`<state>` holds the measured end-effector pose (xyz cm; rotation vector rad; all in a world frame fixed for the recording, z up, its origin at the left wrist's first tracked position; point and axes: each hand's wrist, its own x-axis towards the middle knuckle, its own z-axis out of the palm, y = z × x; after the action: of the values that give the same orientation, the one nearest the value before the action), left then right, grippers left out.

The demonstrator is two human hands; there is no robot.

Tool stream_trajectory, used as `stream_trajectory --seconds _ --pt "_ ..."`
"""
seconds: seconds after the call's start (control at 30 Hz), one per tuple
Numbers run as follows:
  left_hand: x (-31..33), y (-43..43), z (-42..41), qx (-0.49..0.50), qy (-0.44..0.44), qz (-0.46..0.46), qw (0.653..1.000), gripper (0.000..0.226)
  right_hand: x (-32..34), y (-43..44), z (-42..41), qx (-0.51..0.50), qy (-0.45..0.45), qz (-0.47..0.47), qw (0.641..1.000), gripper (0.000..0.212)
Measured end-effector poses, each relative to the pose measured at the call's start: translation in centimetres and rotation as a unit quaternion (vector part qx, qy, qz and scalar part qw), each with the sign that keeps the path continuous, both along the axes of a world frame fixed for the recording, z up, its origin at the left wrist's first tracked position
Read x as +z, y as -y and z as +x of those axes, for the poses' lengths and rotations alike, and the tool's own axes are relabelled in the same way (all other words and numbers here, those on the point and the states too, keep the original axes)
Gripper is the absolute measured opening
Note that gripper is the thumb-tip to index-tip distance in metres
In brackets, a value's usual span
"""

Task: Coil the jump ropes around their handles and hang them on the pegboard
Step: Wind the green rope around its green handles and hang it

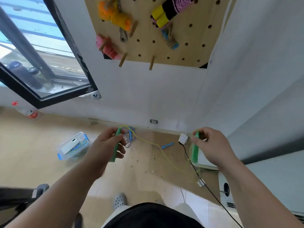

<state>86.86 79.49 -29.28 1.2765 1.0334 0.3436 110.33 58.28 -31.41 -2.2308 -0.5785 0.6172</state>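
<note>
Green handles (116, 146) and a yellow rope (164, 153) are recorded; blue handles (167, 145) with a blue-and-white speckled cord (127, 141) are seen on tan floor (41, 153). The pegboard (144, 46) is noted as pale wood with a grid of dark holes, and an orange coil (115, 15), a pink coil (109, 50) and a pink-and-white striped coil (181, 2) are logged on it, the last with yellow-and-black handles (162, 15). A clear box (73, 146) is trimmed with blue clips.

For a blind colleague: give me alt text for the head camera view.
A person's left hand and right hand each grip a green handle of a yellow jump rope that sags between them. Ahead, a wooden pegboard holds coiled ropes; a blue-handled rope lies on the floor.
</note>
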Motion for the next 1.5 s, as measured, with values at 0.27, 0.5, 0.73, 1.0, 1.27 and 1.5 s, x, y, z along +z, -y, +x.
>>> stream_trajectory --seconds 0.27,0.5,0.73,1.0,1.27,1.5 --pt "1.2 5.5 2.7 -0.180 -0.011 0.020 0.983 0.015 1.9 0.6 -5.5 -0.087 -0.305 0.210 0.925 0.018" --pt "2.3 8.5 4.0 -0.305 -0.036 0.006 0.952 0.010 2.6 0.4 -8.9 -0.032 -0.275 0.217 0.936 0.017" --pt "4.2 7.5 3.5 -0.404 -0.055 0.032 0.913 0.009 3.4 1.6 -6.8 0.160 -0.073 0.103 0.979 0.051" --pt "5.8 5.6 3.7 -0.521 -0.109 0.162 0.831 0.032 4.9 1.3 -5.1 0.294 -0.069 0.109 0.947 0.032" --pt "4.9 6.7 4.9 -0.483 -0.161 0.336 0.793 0.025 5.2 0.8 -4.8 0.247 -0.027 0.163 0.955 0.036" --pt "3.9 7.1 5.5 -0.343 -0.134 0.434 0.822 0.022 4.6 1.3 -4.4 0.151 -0.069 0.208 0.964 0.034"
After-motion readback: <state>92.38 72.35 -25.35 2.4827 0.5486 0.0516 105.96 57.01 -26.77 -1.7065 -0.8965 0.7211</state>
